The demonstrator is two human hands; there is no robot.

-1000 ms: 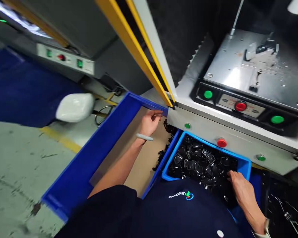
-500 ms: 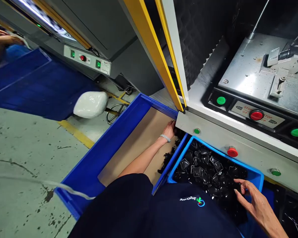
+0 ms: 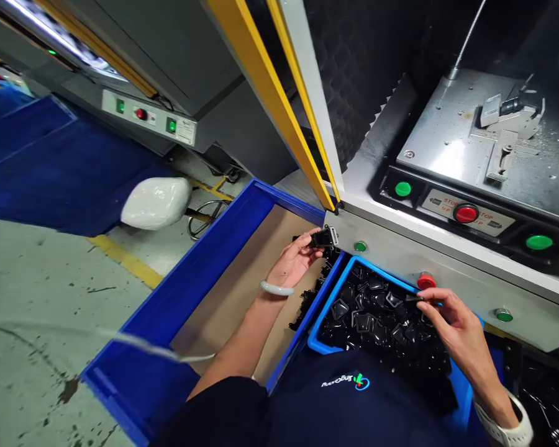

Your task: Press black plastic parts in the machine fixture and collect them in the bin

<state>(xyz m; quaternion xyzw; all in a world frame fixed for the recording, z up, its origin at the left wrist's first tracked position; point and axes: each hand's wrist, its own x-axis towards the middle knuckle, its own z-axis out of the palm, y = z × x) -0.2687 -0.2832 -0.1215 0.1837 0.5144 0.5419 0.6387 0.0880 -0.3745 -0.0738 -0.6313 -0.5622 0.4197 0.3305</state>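
Observation:
My left hand (image 3: 294, 259) holds a black plastic part with a metal clip (image 3: 324, 237) above the large blue crate (image 3: 200, 273) lined with brown cardboard. A pale bangle sits on that wrist. My right hand (image 3: 451, 326) pinches a small black part (image 3: 413, 298) over the smaller blue bin (image 3: 335, 276), which is full of several black plastic pieces (image 3: 377, 316). More black parts (image 3: 307, 304) lie in the large crate beside the bin wall.
A machine stands ahead with a white front panel (image 3: 447, 279) carrying green and red buttons, a black control strip (image 3: 466, 214), and a metal work plate (image 3: 489, 143). Yellow posts (image 3: 279, 105) rise at its left corner. A white stool seat (image 3: 156, 202) and concrete floor lie left.
My left hand came out from under the machine corner holding a black part. My right hand lifted from the bin's near side toward the panel, now pinching a small piece.

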